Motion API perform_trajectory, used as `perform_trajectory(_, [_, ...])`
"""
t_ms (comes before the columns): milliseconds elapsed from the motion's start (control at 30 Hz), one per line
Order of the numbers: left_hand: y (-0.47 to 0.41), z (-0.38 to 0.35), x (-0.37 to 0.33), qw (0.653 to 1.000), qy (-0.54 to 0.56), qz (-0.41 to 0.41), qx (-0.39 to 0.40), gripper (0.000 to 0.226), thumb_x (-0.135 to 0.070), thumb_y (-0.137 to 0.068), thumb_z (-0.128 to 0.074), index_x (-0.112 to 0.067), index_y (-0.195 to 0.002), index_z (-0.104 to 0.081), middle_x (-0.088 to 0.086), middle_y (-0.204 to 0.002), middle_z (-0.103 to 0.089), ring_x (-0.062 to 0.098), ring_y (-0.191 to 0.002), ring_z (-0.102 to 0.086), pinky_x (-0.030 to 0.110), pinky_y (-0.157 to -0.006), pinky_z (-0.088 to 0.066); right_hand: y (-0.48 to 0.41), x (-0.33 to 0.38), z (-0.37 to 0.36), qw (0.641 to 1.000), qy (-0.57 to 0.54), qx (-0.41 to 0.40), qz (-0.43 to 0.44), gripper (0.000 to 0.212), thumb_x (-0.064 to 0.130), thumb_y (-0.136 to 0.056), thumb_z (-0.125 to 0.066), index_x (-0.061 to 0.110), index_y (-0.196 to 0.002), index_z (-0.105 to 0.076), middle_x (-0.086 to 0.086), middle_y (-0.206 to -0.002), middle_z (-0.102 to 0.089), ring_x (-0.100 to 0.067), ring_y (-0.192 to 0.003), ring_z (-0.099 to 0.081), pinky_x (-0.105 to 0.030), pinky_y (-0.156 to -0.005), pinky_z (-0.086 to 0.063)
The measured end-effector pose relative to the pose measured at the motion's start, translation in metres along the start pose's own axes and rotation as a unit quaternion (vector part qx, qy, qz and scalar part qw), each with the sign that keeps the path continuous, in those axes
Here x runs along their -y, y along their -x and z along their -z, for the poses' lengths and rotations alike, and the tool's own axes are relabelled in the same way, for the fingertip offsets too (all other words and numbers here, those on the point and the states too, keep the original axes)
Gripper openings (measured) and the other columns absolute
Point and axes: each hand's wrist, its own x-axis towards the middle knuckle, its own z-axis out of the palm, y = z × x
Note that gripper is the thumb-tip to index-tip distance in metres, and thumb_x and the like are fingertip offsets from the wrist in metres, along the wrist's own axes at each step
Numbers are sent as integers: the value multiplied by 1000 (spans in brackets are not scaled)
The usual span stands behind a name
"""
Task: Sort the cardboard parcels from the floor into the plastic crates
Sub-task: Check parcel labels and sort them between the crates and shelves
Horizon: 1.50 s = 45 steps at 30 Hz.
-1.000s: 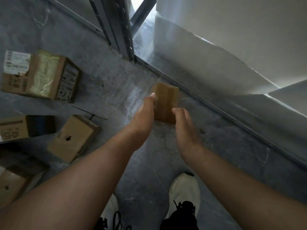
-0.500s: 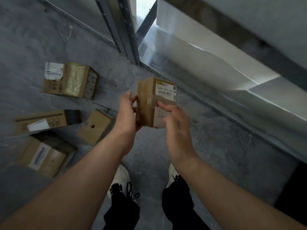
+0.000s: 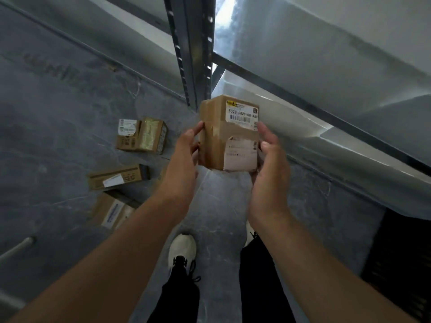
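A held parcel was kept above the floor, between the two hands. It was gripped on its left side by the left hand, and on its right side and lower edge by the right hand. Behind it a rack upright was seen, with a beam running off to the right. A lower crate was set beneath that beam, right of the held parcel, and an upper crate above the beam. To the left, three parcels were laid on the floor, from far to near: the far parcel, the middle parcel and the near parcel, the last partly hidden by the left forearm. A shoe was planted below the hands.
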Motion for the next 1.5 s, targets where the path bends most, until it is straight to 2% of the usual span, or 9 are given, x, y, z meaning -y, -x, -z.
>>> perform_trajectory(100, [45, 18, -25, 999, -36, -25, 24, 46, -52, -106, -25, -44, -134, -61, -16, -148, -54, 8, -139, -45, 45, -122, -27, 40, 37, 0, 999, -32, -37, -6, 70, 57, -85, -52, 22, -143, -67, -7, -127, -77, -26, -119, -73, -54, -103, -60])
perform_trajectory(167, [77, 26, -45, 996, -65, -37, 57, 50, -55, -107, -22, -50, -121, -69, -18, -147, -55, 6, -138, -46, 43, -123, -24, 65, 64, 7, 999, -28, -46, 4, 56, 50, -96, -50, 16, -133, -73, -10, -121, -78, -30, -116, -74, -51, -100, -60])
perform_trajectory(233, [112, 29, -70, 993, -73, -44, 83, 52, -55, -107, -22, -47, -113, -73, -17, -141, -61, 8, -134, -52, 42, -122, -27, 95, 96, 13, 998, -22, -60, 18, 46, 41, -103, -45, 16, -121, -79, -10, -118, -79, -29, -114, -74, -46, -96, -60])
perform_trajectory(367, [185, 25, -124, 984, -47, -49, 163, 48, -60, -103, -26, -42, -128, -63, -9, -144, -60, 11, -136, -51, 41, -122, -30, 162, 172, 23, 996, -26, -68, 45, 42, 32, -112, -43, 19, -108, -82, -8, -111, -81, -27, -110, -76, -49, -94, -62])
perform_trajectory(533, [287, -1, -175, 973, -17, -103, 208, 50, -51, -106, -26, -32, -139, -59, -11, -139, -64, 16, -133, -57, 41, -116, -40, 245, 274, 58, 994, -56, -69, 70, 45, 34, -114, -41, 33, -95, -82, 5, -98, -84, -8, -94, -78, -29, -82, -59])
perform_trajectory(733, [416, -30, -206, 952, -9, -170, 255, 54, -52, -106, -23, -33, -143, -57, -10, -139, -65, 21, -132, -58, 49, -116, -40, 349, 356, 124, 989, -43, -50, 132, 42, 41, -115, -38, 32, -108, -78, 10, -104, -82, -2, -97, -76, -17, -75, -59])
perform_trajectory(933, [544, -69, -233, 931, -11, -248, 266, 43, -43, -109, -27, -30, -126, -64, 1, -126, -73, 34, -120, -65, 61, -105, -48, 449, 429, 199, 983, -28, -35, 178, 41, 40, -115, -43, 33, -90, -75, 24, -85, -79, 11, -85, -73, -14, -72, -56])
perform_trajectory(1067, [604, -95, -246, 916, -16, -273, 294, 51, -45, -108, -28, -22, -129, -68, -1, -115, -76, 26, -113, -67, 45, -95, -54, 500, 462, 233, 975, -32, -56, 213, 56, 39, -116, -40, 49, -79, -81, 29, -86, -77, 14, -88, -71, -10, -73, -55])
perform_trajectory(1500, [670, -195, -236, 859, -137, -250, 426, 47, -51, -107, -29, -33, -129, -66, -3, -126, -70, 22, -117, -66, 45, -109, -48, 550, 470, 312, 919, -104, -297, 239, 35, 30, -114, -41, 37, -115, -75, 15, -109, -79, -6, -112, -72, -25, -91, -57])
